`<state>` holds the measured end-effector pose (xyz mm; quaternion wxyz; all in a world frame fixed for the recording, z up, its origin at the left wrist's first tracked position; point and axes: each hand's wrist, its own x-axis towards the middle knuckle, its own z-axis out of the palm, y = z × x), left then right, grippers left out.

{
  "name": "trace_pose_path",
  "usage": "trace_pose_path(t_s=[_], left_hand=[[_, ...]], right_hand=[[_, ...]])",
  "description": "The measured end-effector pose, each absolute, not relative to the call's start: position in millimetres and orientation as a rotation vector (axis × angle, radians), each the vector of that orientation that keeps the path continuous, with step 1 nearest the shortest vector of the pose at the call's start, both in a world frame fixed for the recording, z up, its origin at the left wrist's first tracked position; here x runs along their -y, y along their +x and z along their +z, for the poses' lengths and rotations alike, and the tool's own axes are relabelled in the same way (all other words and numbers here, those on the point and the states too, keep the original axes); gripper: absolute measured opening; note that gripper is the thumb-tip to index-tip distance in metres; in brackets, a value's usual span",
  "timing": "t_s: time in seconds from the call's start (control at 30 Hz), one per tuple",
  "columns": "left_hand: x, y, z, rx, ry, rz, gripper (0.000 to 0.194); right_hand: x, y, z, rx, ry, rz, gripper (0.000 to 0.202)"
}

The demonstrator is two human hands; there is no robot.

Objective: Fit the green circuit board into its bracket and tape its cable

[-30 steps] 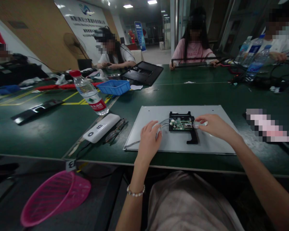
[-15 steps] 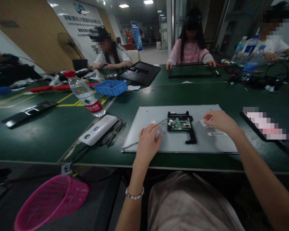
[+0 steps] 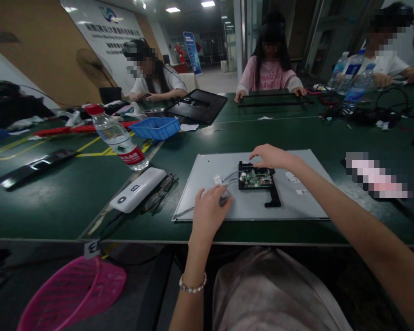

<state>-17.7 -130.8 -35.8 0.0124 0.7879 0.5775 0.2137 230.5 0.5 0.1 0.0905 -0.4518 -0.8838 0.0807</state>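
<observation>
A flat grey panel (image 3: 186,195) lies in front of me on the green table. On it sits a black bracket (image 3: 273,196) around a green circuit board (image 3: 257,179), with grey cables (image 3: 232,174) running out to the left. My left hand (image 3: 210,207) rests over the panel's left part, fingers curled but apart, beside the cables and a white label (image 3: 217,179); a small dark thing shows near its thumb. My right hand (image 3: 271,156) is at the bracket's top edge, fingers apart, its fingertips close to the bracket.
Left of the panel are glasses (image 3: 159,193), a white power bank (image 3: 138,189), a water bottle (image 3: 120,142) and a blue tray (image 3: 157,128). A phone (image 3: 376,177) lies right. Across the table a person holds a black frame (image 3: 274,100). A pink basket (image 3: 72,294) hangs below left.
My right hand has moved left, from the label on the panel's right part to the bracket's top edge. My left hand has shifted slightly down. The view has turned a little.
</observation>
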Motion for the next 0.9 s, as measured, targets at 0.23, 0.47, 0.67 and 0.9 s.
trace_pose_path(t_s=[0.23,0.47,0.67,0.9], left_hand=[[126,-22,-41,-1.724,2.495,0.702,0.024],[126,-25,-35,-1.791,2.436,1.071,0.022],[129,-25,-31,-1.881,2.289,1.329,0.022],[117,-26,-33,-1.782,2.300,1.338,0.020]], right_hand=[[-23,209,-15,2.606,-1.393,0.242,0.022],[-8,220,-4,2.484,-1.530,0.012,0.024],[12,258,-7,2.435,-1.788,-0.227,0.028],[14,286,-34,2.368,-1.740,0.012,0.034]])
